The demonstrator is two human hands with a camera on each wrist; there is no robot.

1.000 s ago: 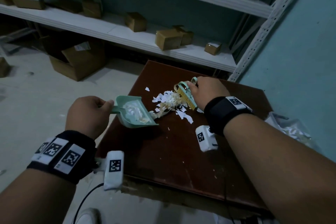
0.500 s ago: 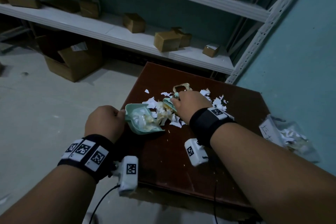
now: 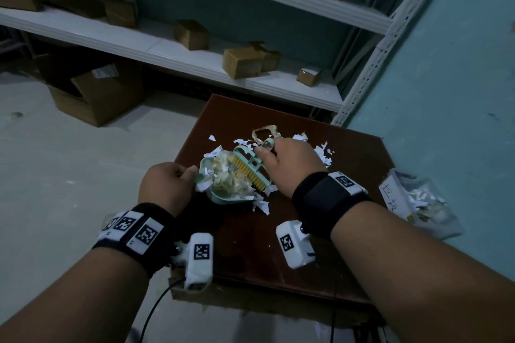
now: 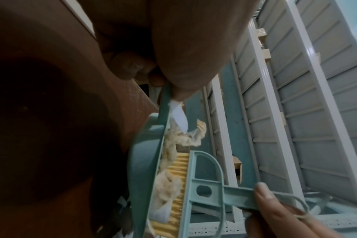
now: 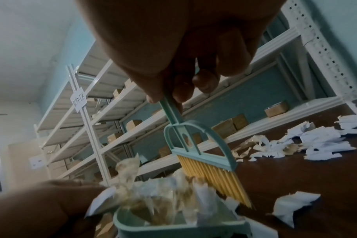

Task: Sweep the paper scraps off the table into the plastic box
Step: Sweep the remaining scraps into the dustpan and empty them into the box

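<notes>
A mint-green dustpan [image 3: 223,199], heaped with white and tan paper scraps [image 3: 227,175], sits at the brown table's [image 3: 250,253] left edge. My left hand [image 3: 167,184] grips its handle, with the thumb [image 4: 183,48] on top in the left wrist view. My right hand [image 3: 287,161] holds the handle of a mint brush [image 3: 252,172]. The brush's yellow bristles [image 5: 214,180] press into the pile at the pan's mouth [image 5: 173,225]. More scraps [image 3: 320,153] lie behind my right hand. The clear plastic box [image 3: 415,200], with scraps in it, stands off the table's right side.
White metal shelving [image 3: 195,56] with small cardboard boxes runs behind the table. A large open carton [image 3: 92,92] stands on the floor at the left. A teal wall [image 3: 446,78] closes the right side. A tan loop of tape [image 3: 264,131] lies behind the brush.
My right hand has drawn the brush leftward, pushing scraps into the dustpan. The pan is fuller than a second ago. My left hand has kept its hold and shifted closer to the table.
</notes>
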